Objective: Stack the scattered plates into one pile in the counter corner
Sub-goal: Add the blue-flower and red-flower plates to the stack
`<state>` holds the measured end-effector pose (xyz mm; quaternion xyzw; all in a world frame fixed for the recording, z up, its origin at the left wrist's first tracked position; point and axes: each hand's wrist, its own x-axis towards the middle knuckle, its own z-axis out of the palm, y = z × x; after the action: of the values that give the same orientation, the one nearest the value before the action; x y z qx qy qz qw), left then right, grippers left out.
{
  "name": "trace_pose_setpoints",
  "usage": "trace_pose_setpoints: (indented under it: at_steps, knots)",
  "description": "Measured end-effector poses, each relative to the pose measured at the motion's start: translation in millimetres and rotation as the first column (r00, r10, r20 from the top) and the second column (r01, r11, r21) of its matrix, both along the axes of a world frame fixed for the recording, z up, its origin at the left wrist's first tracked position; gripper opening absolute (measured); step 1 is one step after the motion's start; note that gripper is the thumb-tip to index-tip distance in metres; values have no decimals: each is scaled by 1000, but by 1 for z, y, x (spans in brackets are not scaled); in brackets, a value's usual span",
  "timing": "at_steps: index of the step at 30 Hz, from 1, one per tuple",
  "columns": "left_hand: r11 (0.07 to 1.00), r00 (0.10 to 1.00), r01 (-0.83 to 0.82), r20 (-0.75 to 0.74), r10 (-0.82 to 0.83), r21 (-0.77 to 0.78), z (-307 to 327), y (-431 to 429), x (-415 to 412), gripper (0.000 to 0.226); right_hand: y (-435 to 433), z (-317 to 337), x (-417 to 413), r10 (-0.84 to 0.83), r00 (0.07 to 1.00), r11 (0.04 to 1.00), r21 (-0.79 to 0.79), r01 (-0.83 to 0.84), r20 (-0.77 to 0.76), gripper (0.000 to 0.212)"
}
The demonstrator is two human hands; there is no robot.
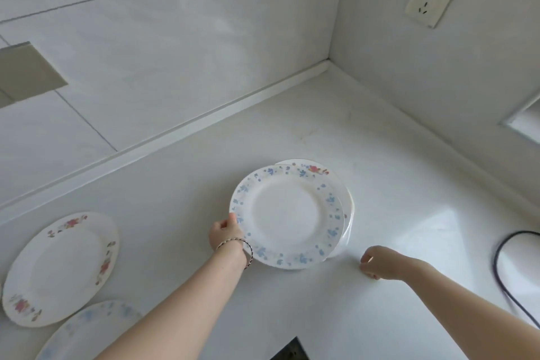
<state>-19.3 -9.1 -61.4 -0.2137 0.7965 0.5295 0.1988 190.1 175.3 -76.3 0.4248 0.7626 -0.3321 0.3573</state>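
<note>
Presently we list four plates, two gathered and two loose

Pile (349,209): on the bench (394,184), with the wall corner well beyond it. We judge it may need sliding back there.
Blue-sprigged plate (287,215): top of the pile, offset toward us over a red-flowered plate (314,168). We cannot tell whether it is fully seated.
Second red-flowered plate (61,269): well left of the pile, not yet collected.
Second blue plate (87,330): left of and nearer than the pile, blurred, not yet collected.

We put the task at roughly half done.

Hands: the left hand (226,232), arm outstretched, pinches the top plate's near-left rim. The right hand (375,261), just right of the pile, lies low at the bench, fingers loosely curled, grasping nothing
</note>
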Motion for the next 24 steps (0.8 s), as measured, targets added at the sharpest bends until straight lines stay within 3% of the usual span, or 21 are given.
trace_pose_setpoints:
  at_steps: [5,7,11,18,22,24]
  knots:
    - [1000,999,-16,32,16,17,-3,16,2,29,7,-4,4,-53,998,999,-15,52,-23,7]
    - [999,999,34,27,-34,4,-3,18,0,18,6,-5,4,-67,997,998,-9,66,-31,6]
    - [973,976,217,6,-218,-75,-4,16,-10,26,2,-7,6,-101,994,995,-3,101,-42,5]
    - [764,798,596,79,-597,-246,-16,8,-23,28,-4,-6,11,-131,991,991,21,131,-4,9]
    - [662,712,686,94,-695,-303,-9,9,-20,30,-5,-4,9,-126,992,992,30,126,2,13]
    - [651,706,671,37,-707,-354,-2,13,-15,20,-6,-3,8,-119,993,992,32,119,-6,11]
